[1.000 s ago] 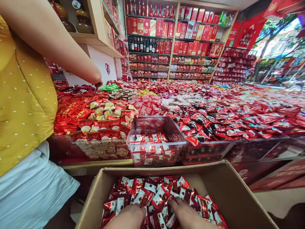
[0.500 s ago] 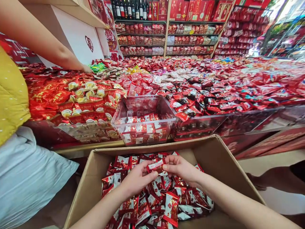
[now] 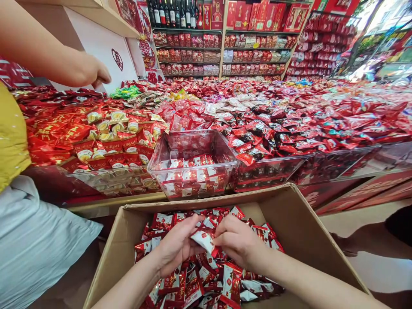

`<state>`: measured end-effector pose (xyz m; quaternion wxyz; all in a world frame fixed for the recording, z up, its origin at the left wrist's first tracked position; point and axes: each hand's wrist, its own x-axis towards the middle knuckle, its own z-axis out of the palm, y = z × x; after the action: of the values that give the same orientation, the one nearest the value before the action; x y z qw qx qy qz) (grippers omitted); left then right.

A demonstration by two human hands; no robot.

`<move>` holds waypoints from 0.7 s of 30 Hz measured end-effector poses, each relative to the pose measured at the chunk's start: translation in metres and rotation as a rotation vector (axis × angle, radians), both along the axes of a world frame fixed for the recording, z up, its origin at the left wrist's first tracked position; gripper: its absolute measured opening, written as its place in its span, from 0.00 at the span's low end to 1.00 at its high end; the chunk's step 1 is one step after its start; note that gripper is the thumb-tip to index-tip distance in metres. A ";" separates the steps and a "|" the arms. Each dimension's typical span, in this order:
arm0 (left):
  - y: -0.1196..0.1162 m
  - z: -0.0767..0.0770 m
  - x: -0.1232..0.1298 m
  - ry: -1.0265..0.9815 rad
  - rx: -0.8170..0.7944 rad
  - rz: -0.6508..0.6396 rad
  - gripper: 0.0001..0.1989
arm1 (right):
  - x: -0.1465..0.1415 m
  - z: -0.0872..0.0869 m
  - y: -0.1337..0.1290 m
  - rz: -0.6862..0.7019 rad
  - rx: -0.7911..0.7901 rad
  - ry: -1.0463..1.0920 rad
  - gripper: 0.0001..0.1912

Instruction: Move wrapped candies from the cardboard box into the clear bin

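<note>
A brown cardboard box point(image 3: 299, 227) in front of me is full of small red and white candy packets point(image 3: 225, 279). My left hand point(image 3: 175, 246) and my right hand point(image 3: 236, 240) meet over the packets, and together they pinch one red and white candy packet point(image 3: 203, 238) between their fingertips. Behind the box stands a clear plastic bin point(image 3: 193, 165), partly filled with the same kind of packets, at the front edge of the display counter.
A person in a yellow top point(image 3: 13, 137) stands at my left, one hand point(image 3: 93, 73) raised over the counter. The counter point(image 3: 289, 116) is covered with heaps of red wrapped sweets. Shelves point(image 3: 225, 38) of red boxes and bottles line the back wall.
My hands rose out of the packets and came together on one packet, now turned and held slightly lower. The other person's hand lifted off the counter. The camera tilted down.
</note>
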<state>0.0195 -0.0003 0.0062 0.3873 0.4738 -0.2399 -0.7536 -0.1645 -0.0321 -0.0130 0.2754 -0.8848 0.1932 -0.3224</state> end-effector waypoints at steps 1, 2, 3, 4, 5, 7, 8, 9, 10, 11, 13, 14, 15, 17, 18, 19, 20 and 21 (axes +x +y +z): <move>0.000 0.000 0.001 0.011 -0.036 0.012 0.21 | 0.000 0.001 0.002 0.025 -0.046 0.018 0.11; 0.000 0.000 0.002 0.010 -0.081 0.026 0.22 | 0.000 0.001 0.004 0.029 -0.042 0.015 0.12; 0.000 -0.001 0.002 0.000 -0.129 0.031 0.24 | 0.001 0.001 0.005 0.016 0.003 -0.006 0.12; 0.000 -0.002 0.003 -0.020 -0.175 0.026 0.25 | 0.002 0.001 0.005 -0.022 0.082 -0.037 0.11; -0.001 -0.004 0.003 -0.045 -0.219 0.013 0.25 | 0.003 0.001 0.005 -0.076 0.197 -0.068 0.10; -0.001 -0.007 0.002 -0.108 -0.305 -0.022 0.24 | 0.007 -0.002 0.003 -0.193 0.494 -0.104 0.06; -0.001 -0.008 0.002 -0.137 -0.340 -0.040 0.23 | 0.009 -0.005 0.001 -0.230 0.638 -0.103 0.07; -0.001 -0.009 0.001 -0.157 -0.364 -0.055 0.23 | 0.010 -0.007 0.000 -0.240 0.762 -0.097 0.10; -0.001 -0.010 0.001 -0.174 -0.375 -0.066 0.23 | 0.012 -0.010 -0.001 -0.234 0.851 -0.092 0.13; 0.000 -0.010 0.000 -0.191 -0.378 -0.071 0.23 | 0.012 -0.012 -0.002 -0.221 0.908 -0.082 0.14; 0.001 -0.009 0.000 -0.217 -0.384 -0.073 0.24 | 0.013 -0.014 -0.003 -0.197 0.981 -0.060 0.14; 0.001 -0.008 -0.001 -0.213 -0.383 -0.073 0.24 | 0.013 -0.015 -0.003 -0.190 1.019 -0.062 0.15; 0.001 -0.007 -0.001 -0.192 -0.375 -0.069 0.25 | 0.013 -0.015 -0.003 -0.190 1.056 -0.077 0.15; 0.001 -0.004 -0.002 -0.141 -0.335 -0.060 0.27 | 0.012 -0.014 -0.003 -0.207 1.093 -0.135 0.16; 0.001 -0.004 -0.002 -0.133 -0.311 -0.060 0.28 | 0.012 -0.014 -0.003 -0.222 1.086 -0.165 0.17; 0.000 -0.004 -0.002 -0.142 -0.294 -0.059 0.29 | 0.012 -0.014 -0.003 -0.233 1.068 -0.183 0.17; 0.000 -0.004 -0.001 -0.166 -0.289 -0.066 0.29 | 0.011 -0.014 -0.002 -0.234 1.052 -0.191 0.17; 0.000 -0.005 -0.001 -0.197 -0.295 -0.082 0.29 | 0.011 -0.015 -0.002 -0.224 1.054 -0.196 0.17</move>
<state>0.0185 -0.0002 0.0012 0.3964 0.4733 -0.4037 -0.6752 -0.1533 -0.0339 -0.0277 0.6620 -0.5668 0.3952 -0.2904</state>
